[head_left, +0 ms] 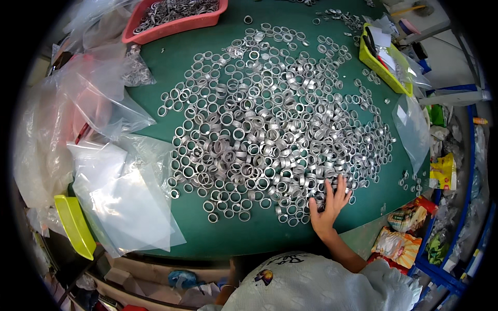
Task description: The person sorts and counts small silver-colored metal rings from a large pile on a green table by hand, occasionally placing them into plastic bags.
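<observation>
A wide heap of short silver metal rings (270,124) covers the green table (259,236). My right hand (330,203) lies flat on the near right edge of the heap, fingers spread over several rings, holding nothing. My forearm comes up from the lower edge past my white garment. My left hand is out of sight below the table edge.
Clear plastic bags (119,192) pile up at the left. A pink tray (179,23) of metal parts stands at the back left, a yellow tray (384,59) at the back right, another yellow tray (75,225) at the near left. Snack packets (410,228) lie off the right side.
</observation>
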Demonstrator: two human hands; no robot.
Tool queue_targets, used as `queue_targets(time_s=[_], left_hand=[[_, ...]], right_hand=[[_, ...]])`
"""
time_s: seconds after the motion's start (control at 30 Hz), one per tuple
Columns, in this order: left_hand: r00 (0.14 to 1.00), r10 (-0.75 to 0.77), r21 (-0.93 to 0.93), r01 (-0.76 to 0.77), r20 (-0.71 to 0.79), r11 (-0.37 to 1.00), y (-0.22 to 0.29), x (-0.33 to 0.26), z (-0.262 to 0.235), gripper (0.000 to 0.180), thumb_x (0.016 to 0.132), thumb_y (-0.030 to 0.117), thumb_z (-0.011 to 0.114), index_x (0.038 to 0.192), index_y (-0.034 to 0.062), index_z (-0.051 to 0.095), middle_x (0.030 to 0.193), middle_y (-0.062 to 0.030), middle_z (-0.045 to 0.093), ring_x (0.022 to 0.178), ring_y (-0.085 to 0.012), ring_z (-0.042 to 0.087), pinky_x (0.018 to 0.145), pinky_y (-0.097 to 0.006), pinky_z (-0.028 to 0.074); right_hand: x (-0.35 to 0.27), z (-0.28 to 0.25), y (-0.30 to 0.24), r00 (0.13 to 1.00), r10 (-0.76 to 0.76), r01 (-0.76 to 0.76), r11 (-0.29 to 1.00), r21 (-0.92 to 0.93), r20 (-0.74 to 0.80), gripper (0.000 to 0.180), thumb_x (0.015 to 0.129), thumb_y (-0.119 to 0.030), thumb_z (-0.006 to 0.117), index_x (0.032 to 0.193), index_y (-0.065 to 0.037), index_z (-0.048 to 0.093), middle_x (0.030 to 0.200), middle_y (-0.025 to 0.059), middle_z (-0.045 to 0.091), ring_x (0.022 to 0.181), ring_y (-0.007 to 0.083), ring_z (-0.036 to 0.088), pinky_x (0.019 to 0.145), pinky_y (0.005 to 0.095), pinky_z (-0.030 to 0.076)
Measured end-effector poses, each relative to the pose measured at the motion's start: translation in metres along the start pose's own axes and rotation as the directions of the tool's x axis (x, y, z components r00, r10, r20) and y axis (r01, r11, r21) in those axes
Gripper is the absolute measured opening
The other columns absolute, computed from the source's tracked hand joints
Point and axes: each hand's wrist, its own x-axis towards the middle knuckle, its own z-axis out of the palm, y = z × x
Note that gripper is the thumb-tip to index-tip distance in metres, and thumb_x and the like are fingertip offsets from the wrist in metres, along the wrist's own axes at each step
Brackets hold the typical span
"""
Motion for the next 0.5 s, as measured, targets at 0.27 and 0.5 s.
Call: queue_targets(time_s=[0.27, 0.5], left_hand=[[1.000, -0.028, 0.023, 0.028, 0.002, 0.999, 0.008, 0.004, -0.019, 0.036, 0.087, 0.013, 0.049, 0.118, -0.0051, 0.048, 0.106, -0.0197, 0.055, 0.097, -0.0292, 0.054, 0.084, -0.036, 0.042], [1.000, -0.013, 0.028, 0.012, 0.012, 1.000, 0.018, 0.016, -0.025, 0.035, 0.088, 0.015, 0.049, 0.117, -0.0052, 0.050, 0.103, -0.0190, 0.056, 0.095, -0.0281, 0.056, 0.083, -0.035, 0.043]], right_hand=[[0.029, -0.012, -0.027, 0.989, -0.030, 0.055, 0.984, 0.171, -0.148, 0.042, 0.077, -0.017, 0.063, 0.116, -0.002, 0.054, 0.131, 0.0207, 0.039, 0.122, 0.0380, 0.035, 0.103, 0.0501, 0.019], [0.200, 0.003, -0.003, 0.959, -0.276, 0.282, 0.940, 0.194, -0.058, 0.019, 0.080, -0.006, 0.060, 0.099, -0.004, 0.062, 0.098, 0.0116, 0.055, 0.096, 0.0300, 0.048, 0.087, 0.0383, 0.037]])
